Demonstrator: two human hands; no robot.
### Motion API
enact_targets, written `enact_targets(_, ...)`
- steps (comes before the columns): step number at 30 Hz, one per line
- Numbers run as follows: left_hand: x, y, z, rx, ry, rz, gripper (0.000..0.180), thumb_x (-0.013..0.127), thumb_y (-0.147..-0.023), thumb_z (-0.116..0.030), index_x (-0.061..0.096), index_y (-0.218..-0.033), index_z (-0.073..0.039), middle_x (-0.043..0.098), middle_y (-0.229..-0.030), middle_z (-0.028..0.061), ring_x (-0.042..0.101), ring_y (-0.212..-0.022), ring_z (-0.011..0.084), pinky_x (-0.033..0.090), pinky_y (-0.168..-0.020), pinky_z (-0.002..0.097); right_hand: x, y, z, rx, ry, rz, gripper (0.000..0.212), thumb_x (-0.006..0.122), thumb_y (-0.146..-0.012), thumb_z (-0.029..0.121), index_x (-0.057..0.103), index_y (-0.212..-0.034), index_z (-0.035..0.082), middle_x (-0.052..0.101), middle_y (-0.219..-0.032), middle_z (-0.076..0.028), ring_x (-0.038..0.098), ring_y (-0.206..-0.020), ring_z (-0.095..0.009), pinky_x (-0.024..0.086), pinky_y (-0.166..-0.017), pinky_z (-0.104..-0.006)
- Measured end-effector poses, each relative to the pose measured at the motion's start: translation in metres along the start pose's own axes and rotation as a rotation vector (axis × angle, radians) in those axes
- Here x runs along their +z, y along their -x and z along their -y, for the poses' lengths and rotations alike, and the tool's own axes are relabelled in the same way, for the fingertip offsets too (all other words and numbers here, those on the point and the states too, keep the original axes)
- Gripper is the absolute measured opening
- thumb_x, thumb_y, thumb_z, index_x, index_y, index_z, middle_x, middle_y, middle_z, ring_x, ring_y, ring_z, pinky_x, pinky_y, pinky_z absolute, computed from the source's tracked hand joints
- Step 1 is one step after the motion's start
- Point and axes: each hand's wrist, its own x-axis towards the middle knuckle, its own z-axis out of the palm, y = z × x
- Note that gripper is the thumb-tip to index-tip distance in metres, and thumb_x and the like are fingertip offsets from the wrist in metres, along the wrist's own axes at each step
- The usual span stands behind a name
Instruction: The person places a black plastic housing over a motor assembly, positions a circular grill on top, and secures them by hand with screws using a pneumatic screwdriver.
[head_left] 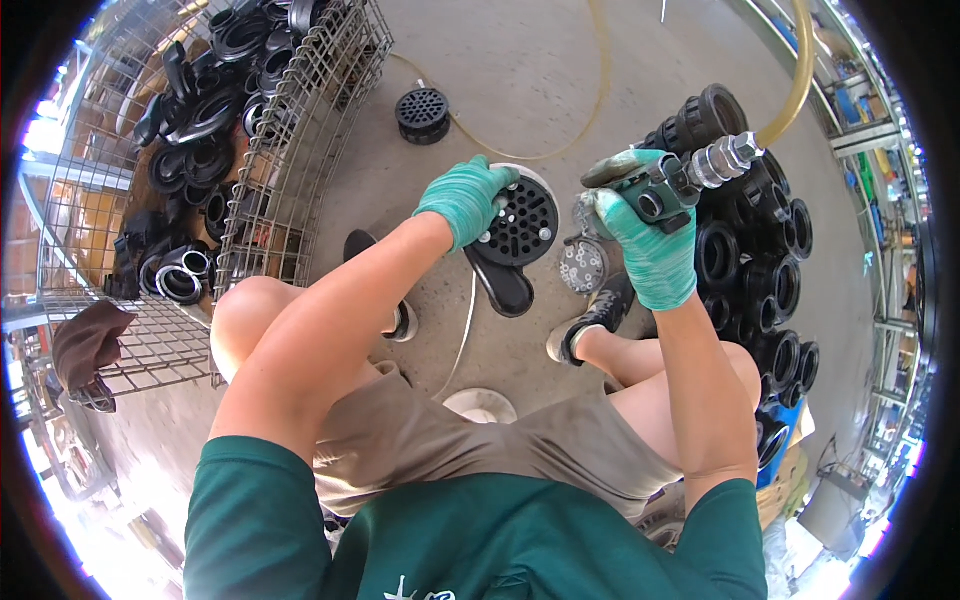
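Observation:
My left hand (466,202), in a green glove, is closed at the edge of a round black perforated grate (530,222) with several bolt heads on its face. A pale rim shows behind the grate, and a black curved plastic piece (502,287) sticks out below it. My right hand (652,250), also gloved, is wrapped round a dark air-powered driver (655,190) with metal fittings (722,160) leading to a yellowish hose (800,75). Beside that hand, near my right shoe, stands a container of small grey metal parts (584,266); part of it is hidden.
A wire basket (300,130) full of black plastic fittings (205,110) stands at left. Black ribbed fittings (775,260) are piled at right. Ahead on the floor lie another round grate (422,112) and a loop of hose (600,90). Brown cloth (90,345) hangs at the basket's corner.

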Motion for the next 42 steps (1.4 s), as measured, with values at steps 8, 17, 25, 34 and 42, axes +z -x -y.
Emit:
enact_targets(8, 0.004, -0.008, 0.003, -0.052, 0.014, 0.047, 0.044, 0.067, -0.092, -0.016, 0.057, -0.135, -0.016, 0.058, -0.118, 0.0185, 0.063, -0.107, 0.0386, 0.053, -0.092, 0.0479, 0.003, -0.002, -0.016, -0.013, -0.133, -0.003, 0.029, 0.071, -0.086, -0.002, 0.062, -0.113, 0.004, 0.071, -0.101, -0.008, 0.068, -0.087, -0.014, 0.057, -0.078, -0.0301)
enact_targets(17, 0.000, 0.003, -0.002, -0.034, 0.052, 0.044, 0.054, 0.073, -0.089, -0.022, 0.054, -0.139, -0.015, 0.057, -0.120, 0.0231, 0.062, -0.109, 0.0423, 0.052, -0.094, 0.0490, 0.017, -0.005, -0.027, 0.029, -0.109, -0.006, 0.022, 0.070, -0.088, 0.002, 0.064, -0.109, 0.003, 0.071, -0.100, -0.008, 0.068, -0.086, -0.013, 0.058, -0.077, -0.0296)
enact_targets(25, 0.001, 0.003, 0.000, -0.017, 0.089, 0.018, 0.055, 0.072, -0.090, -0.016, 0.053, -0.141, -0.018, 0.058, -0.118, 0.0219, 0.064, -0.103, 0.0400, 0.055, -0.088, 0.0466, 0.027, -0.009, -0.032, 0.001, -0.053, 0.077, 0.026, 0.069, -0.084, -0.004, 0.062, -0.109, 0.004, 0.070, -0.096, -0.007, 0.067, -0.083, -0.014, 0.057, -0.077, -0.0290)
enact_targets(34, 0.002, 0.006, -0.002, -0.071, 0.087, 0.024, 0.046, 0.074, -0.088, -0.019, 0.060, -0.132, -0.019, 0.057, -0.126, 0.0189, 0.062, -0.112, 0.0392, 0.052, -0.096, 0.0485, 0.025, -0.006, -0.046, 0.008, -0.037, 0.174, 0.028, 0.072, -0.085, -0.001, 0.067, -0.112, 0.003, 0.068, -0.092, 0.002, 0.058, -0.078, -0.006, 0.053, -0.079, -0.0255)
enact_targets(42, 0.026, 0.012, -0.029, 0.466, -0.163, -0.254, 0.023, 0.072, -0.082, -0.026, 0.075, -0.103, -0.016, 0.066, -0.105, 0.0093, 0.061, -0.103, 0.0331, 0.050, -0.090, 0.0468, 0.006, -0.022, 0.017, 0.010, -0.035, 0.048, 0.031, 0.072, -0.084, -0.004, 0.066, -0.113, 0.004, 0.073, -0.103, -0.005, 0.068, -0.094, -0.012, 0.056, -0.085, -0.0293)
